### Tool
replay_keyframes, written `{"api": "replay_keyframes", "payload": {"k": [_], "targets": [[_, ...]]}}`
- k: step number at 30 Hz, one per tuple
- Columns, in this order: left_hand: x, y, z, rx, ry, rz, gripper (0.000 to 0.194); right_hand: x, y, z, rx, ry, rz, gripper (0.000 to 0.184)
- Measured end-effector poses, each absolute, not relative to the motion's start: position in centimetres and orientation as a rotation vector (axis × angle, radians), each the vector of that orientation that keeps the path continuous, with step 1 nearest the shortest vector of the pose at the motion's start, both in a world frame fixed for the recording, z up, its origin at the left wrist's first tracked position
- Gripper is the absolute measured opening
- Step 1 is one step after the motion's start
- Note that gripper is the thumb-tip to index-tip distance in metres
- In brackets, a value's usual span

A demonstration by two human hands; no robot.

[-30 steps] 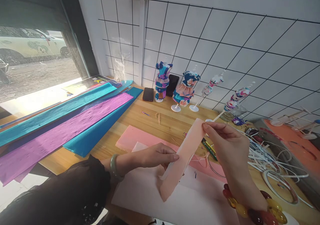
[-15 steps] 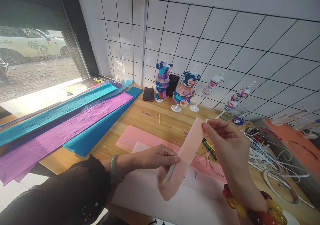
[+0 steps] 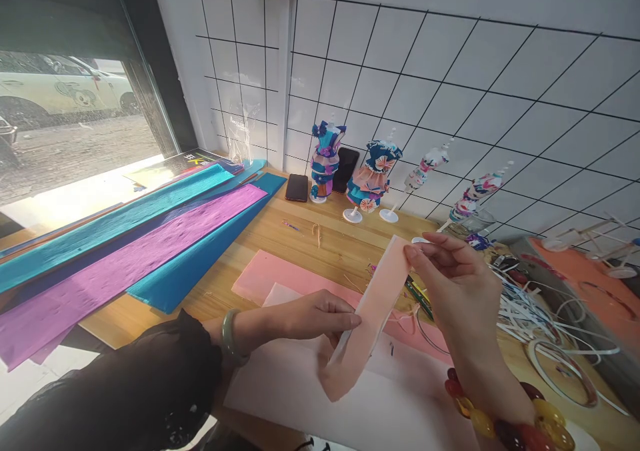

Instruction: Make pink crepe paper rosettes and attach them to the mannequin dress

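Fingers of the right hand (image 3: 455, 277) sit a touch higher vs a sec ago, & the bottom end of the peach strip (image 3: 377, 291) has swung slightly right; left hand (image 3: 320, 314) is down a hair too. Rest looks basically the same tbh.

Strip's just right of center, lower half of the pic, held on a slant w/ its bottom end bent over. R thumb + fingertips are pinched on its top end. L thumb is pressed on its left edge, fingers mostly hidden behind, so can't tell exactly how they sit. Hands are apart, strip btwn them.

Below it, bottom center, there's a big pale sheet (image 3: 270, 364) w/ a pinker sheet (image 3: 263, 274) peeking out past its upper edge, all on a wood table (image 3: 245, 237). Green bangle (image 3: 230, 336) on the L wrist, chunky bead bracelet (image 3: 500, 419) on the R, bottom right.

Left side of frame: long purple sheet (image 3: 165, 251) next to blue ones. Upper center: phone (image 3: 297, 188) lying flat near a ruffled mini dress form (image 3: 325, 161). Far right: messy tangle of white strips (image 3: 520, 311).
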State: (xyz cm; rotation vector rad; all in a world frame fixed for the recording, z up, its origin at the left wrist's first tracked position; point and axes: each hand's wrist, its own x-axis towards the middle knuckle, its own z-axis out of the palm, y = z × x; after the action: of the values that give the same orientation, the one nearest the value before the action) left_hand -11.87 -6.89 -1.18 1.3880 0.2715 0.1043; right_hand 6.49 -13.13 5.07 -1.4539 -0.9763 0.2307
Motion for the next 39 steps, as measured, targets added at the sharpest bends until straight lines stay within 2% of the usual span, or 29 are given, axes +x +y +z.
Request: {"api": "replay_keyframes", "payload": {"k": [20, 39], "targets": [[-11.4, -7.2, -1.8, 1.564, 0.364, 0.147, 0.040, 6.2, -12.9, 4.8, -1.444, -0.981, 0.239, 0.029], [-11.2, -6.9, -2.5, 1.474, 0.434, 0.031, 0.038, 11.0, -10.7, 2.3, -1.363, -0.857, 0.273, 0.032]]}}
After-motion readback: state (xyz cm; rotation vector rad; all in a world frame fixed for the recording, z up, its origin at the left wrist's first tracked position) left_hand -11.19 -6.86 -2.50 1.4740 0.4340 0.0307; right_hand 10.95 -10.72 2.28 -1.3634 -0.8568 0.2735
